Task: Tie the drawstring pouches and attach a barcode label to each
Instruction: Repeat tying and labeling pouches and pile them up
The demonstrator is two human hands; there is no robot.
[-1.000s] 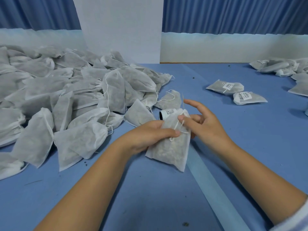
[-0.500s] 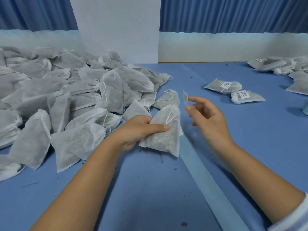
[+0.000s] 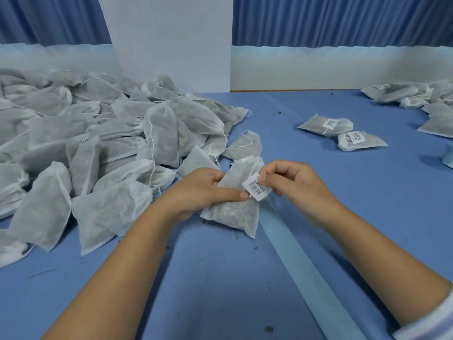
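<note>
I hold the pouch [image 3: 232, 212] in my left grip [image 3: 208, 190], fingers curled behind it and thumb laid across its front. That leaves the gathered neck tilted up toward my other hand and its lower corner resting on the desk [image 3: 220, 285]. My right grip [image 3: 291, 182] is closed to a pinch on the upper edge of the barcode label [image 3: 256, 187], the other fingers curled in, so the printed face looks up at me and the sticky side, I judge, faces the fabric. The label sits between my two grips, just below the pouch's neck, its lower edge touching or nearly touching my left thumb tip; I cannot tell whether it is already stuck down. The drawstring near the neck is mostly hidden behind my fingers. The untied heap [image 3: 98, 148] lies to my left within reach, and two labelled pouches [image 3: 343, 133] lie well apart to my right, which I take as the finished side. A pale strip [image 3: 306, 261] runs along the desk under my right forearm.
</note>
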